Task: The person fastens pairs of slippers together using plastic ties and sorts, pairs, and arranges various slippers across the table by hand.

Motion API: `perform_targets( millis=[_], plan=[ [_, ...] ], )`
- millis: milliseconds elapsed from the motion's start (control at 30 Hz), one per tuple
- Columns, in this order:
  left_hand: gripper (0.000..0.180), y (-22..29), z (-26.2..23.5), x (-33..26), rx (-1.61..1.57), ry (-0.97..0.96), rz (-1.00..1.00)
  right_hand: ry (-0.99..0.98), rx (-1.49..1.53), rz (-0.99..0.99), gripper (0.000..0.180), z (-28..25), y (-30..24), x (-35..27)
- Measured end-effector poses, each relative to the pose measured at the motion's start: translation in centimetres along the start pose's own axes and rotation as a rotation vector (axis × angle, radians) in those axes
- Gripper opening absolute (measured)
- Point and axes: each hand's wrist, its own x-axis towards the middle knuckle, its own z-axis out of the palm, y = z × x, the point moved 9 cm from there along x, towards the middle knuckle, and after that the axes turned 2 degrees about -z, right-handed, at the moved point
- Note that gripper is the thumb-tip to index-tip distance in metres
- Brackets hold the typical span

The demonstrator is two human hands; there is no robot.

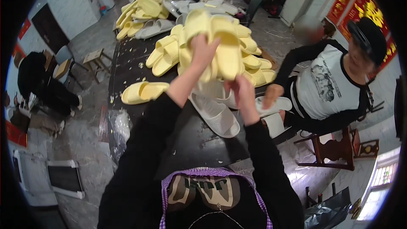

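My left hand (202, 53) is closed on a pair of pale yellow slippers (229, 59), held up over the table with their soles toward the lower edge. My right hand (243, 95) has its fingers bent at the heel end of the right slipper and seems to pinch its edge. Just below lie grey slippers (218, 116) on the dark table. Behind the held pair, a heap of yellow slippers (165, 57) is partly hidden. One more yellow slipper (144, 92) rests left of my left forearm.
A large pile of yellow and grey slippers (148, 8) covers the far end of the black table (127, 59). At the right a person in a cap (330, 80) handles white slippers (275, 121). Clear plastic wrap (121, 127) lies at the left edge. A wooden stool (96, 59) stands beyond.
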Motion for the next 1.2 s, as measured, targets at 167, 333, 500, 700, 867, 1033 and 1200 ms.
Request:
perform_targets(
  millis=[167, 333, 500, 700, 867, 1033, 1200],
  plan=[
    [0.036, 4.7, 1.3, 3.9, -0.128, 0.005, 0.272, -0.058, -0.023, 0.161, 0.033, -4.8, 1.9, 15.0],
    [0.037, -1.6, -1.3, -8.4, 0.01, -0.314, 0.076, 0.071, -0.173, 0.348, 0.034, -8.7, 6.6, 18.1],
    [0.034, -10.5, -12.4, -17.4, 0.112, -0.422, -0.45, 0.065, -0.099, 0.371, 0.028, -6.9, 7.5, 17.5],
    [0.048, -3.1, -25.3, -11.5, -0.1, -0.09, -0.387, 0.227, -0.068, 0.137, 0.022, -7.4, 3.2, 16.0],
    [0.073, 20.3, -28.5, -9.9, -0.25, -0.058, 0.446, -0.219, -0.245, -0.065, 0.029, 11.5, -8.8, 9.1],
    [0.074, 32.9, -28.0, -13.5, 0.166, -0.414, 0.754, -0.653, -0.366, -0.966, 0.043, 23.3, -28.7, -5.8],
    [0.073, 31.6, -29.0, -13.1, 0.163, -0.419, 0.725, -1.039, -0.669, -1.315, 0.054, 23.5, -34.0, -11.7]
  ],
)
